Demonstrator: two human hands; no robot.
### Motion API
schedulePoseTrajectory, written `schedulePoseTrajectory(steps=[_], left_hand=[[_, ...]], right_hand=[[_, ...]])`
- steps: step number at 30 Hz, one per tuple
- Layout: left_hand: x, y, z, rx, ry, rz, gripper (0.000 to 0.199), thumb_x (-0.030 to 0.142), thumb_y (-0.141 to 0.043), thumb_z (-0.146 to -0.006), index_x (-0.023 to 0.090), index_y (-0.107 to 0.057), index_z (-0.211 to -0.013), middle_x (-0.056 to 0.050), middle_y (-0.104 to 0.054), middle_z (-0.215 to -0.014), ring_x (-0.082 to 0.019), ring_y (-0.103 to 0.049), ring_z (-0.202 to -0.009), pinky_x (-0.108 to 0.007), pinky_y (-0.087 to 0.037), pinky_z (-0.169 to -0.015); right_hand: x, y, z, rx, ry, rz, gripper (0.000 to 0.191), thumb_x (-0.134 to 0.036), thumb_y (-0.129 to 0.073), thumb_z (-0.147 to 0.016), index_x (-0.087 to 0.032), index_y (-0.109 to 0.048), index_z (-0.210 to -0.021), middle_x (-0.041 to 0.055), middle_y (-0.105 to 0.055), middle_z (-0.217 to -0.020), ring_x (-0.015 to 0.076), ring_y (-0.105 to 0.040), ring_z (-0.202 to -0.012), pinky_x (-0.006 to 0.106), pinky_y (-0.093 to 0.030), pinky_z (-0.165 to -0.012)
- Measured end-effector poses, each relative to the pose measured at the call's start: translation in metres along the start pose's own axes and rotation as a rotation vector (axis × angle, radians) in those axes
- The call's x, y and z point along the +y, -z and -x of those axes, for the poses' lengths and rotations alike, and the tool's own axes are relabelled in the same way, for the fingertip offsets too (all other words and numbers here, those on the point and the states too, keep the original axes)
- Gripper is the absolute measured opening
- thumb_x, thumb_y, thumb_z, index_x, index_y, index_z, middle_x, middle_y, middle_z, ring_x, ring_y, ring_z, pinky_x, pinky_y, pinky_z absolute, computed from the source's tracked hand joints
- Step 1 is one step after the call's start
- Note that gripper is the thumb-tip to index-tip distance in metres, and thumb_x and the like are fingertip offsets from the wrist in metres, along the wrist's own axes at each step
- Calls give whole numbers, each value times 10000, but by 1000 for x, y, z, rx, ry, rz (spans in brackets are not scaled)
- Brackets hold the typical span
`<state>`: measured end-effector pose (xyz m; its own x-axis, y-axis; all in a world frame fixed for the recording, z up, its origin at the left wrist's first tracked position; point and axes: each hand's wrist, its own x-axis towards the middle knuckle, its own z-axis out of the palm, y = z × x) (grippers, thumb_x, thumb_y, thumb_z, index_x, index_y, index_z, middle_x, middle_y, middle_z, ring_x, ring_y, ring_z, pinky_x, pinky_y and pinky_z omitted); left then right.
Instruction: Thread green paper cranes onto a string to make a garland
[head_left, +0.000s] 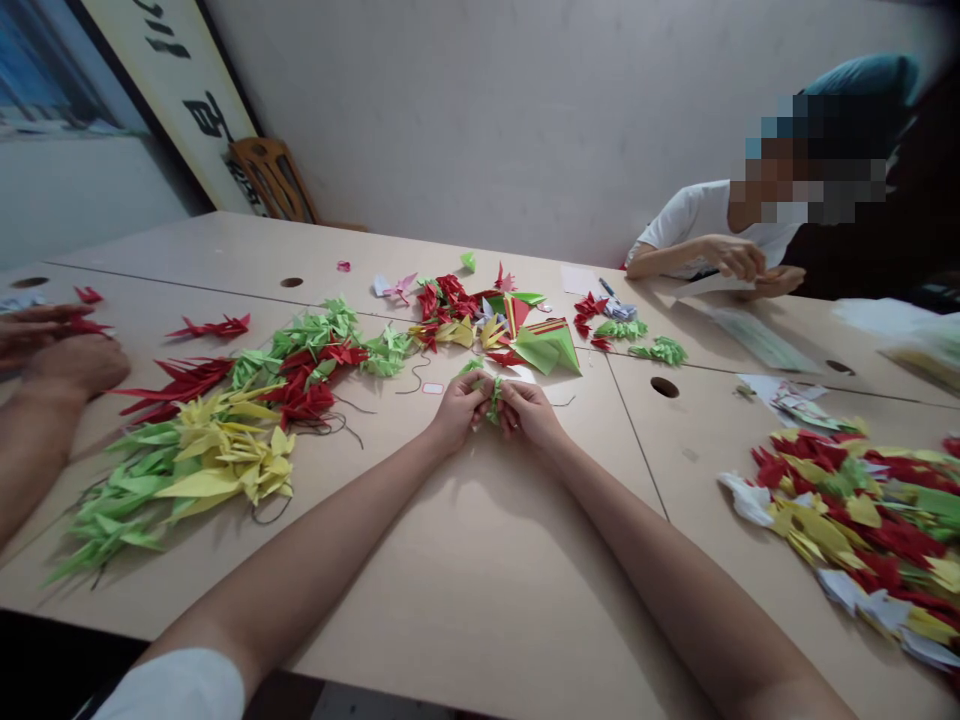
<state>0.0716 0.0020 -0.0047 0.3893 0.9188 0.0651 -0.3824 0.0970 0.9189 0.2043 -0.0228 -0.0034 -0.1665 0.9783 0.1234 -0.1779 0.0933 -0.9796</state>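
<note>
The left hand and right hand are close together, pinching a small green paper crane up above the worktop. Red, green and yellow paper cranes lie heaped to the left, within easy reach.

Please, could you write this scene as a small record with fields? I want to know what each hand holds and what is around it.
Left hand: fingers pinch a small green folded paper piece
Right hand: fingers pinch the same piece
Nearest things: a dark thread; a large green folded paper
Left of the hands: a pile of red, yellow and green paper cranes
Right of the hands: a second mixed pile of paper cranes
Other people: a co-worker handling white paper; another person's hands
Surface: a pale table with round holes
</note>
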Motion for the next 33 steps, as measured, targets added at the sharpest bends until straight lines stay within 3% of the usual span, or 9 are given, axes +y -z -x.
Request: schedulePoseTrajectory(steps=[5,13,16,19,24,27,29,33], left_hand=[[1,-2,1,16,10,91,481,508,-805,-624,160,-482,-702,87,-409,-440,-13,-262,-336,-140,-167,-331],[10,17,-2,-369,265,189,391,371,-810,-672,153,-492,-738,87,-392,-452,-8,-253,-343,-123,-138,-353],[12,22,-3,-447,344,209,361,326,-809,-675,152,-501,-746,92,-362,-452,-12,-257,-343,-123,-135,-352],[11,19,-3,-400,300,215,361,337,-811,-676,143,-514,-746,86,-382,-464,-7,-268,-350,-118,-143,-352],[4,5,-1,-157,101,216,413,398,-822,-650,146,-505,-734,66,-472,-494,-3,-280,-356,-117,-148,-340],[3,2,0,-98,45,194,424,427,-814,-653,148,-501,-715,64,-479,-481,-6,-275,-346,-125,-155,-333],[5,3,0,-131,57,201,426,424,-817,-651,147,-497,-707,61,-477,-480,-6,-277,-344,-126,-155,-336],[12,12,0,-334,219,216,404,383,-818,-662,147,-492,-697,84,-386,-437,-8,-256,-340,-123,-150,-347]], right_hand=[[7,-4,0,54,13,-41,453,-586,-657,-776,-176,-529,-632,-86,-391,-383,80,-420,-294,195,-313,-311],[-3,15,1,-250,-162,-172,433,-513,-702,-757,-150,-541,-584,-72,-413,-384,71,-394,-295,197,-370,-308],[-7,18,1,-339,-210,-212,415,-476,-713,-756,-144,-535,-581,-67,-440,-412,54,-345,-293,200,-382,-301],[-8,15,1,-325,-196,-228,425,-492,-712,-756,-153,-523,-583,-74,-414,-391,59,-353,-290,190,-364,-292],[-1,4,0,-142,-85,-170,451,-584,-658,-781,-173,-525,-651,-75,-432,-397,65,-386,-295,173,-313,-285],[3,1,-1,-79,-48,-137,463,-609,-640,-787,-178,-526,-661,-69,-451,-408,65,-393,-304,173,-304,-290],[3,3,0,-99,-50,-142,458,-603,-645,-785,-180,-524,-659,-72,-443,-407,66,-391,-307,175,-312,-295],[2,16,1,-290,-149,-180,441,-556,-656,-796,-171,-513,-633,-78,-408,-397,70,-380,-306,186,-349,-305]])
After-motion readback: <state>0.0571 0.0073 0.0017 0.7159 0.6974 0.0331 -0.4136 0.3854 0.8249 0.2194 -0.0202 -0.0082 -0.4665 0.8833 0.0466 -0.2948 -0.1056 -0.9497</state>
